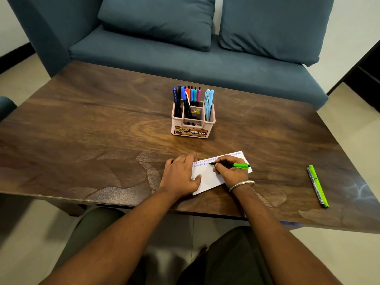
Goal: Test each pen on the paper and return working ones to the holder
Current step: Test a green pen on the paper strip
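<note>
**A:** Status? Where are you in the pen check?

**B:** Mid-test. Your right hand (pixel 231 170) grips a green pen (pixel 232 166) in a writing hold, tip down on the paper (pixel 207 177), just under the row of small purple marks along its top edge. Your left hand (pixel 181 175) lies flat, fingers straight, pinning the paper's left end to the table (pixel 102 124).

**A:** Is it writing?

**B:** Can't tell, no fresh mark visible at the tip.

**A:** What's done so far?

**B:** Judging by layout: two pens (pixel 318 186) lie side by side on the table, well off to your right, apart from everything. Probably already tested and set aside, but whether as duds I can't say.

**A:** And the holder?

**B:** The holder (pixel 193 120) stands beyond the paper, mid-table, with a dozen or so pens upright: dark and blue ones left, coloured ones at the back, two light blue right. No telling which are tested. I'd guess most of the job is left.
</note>
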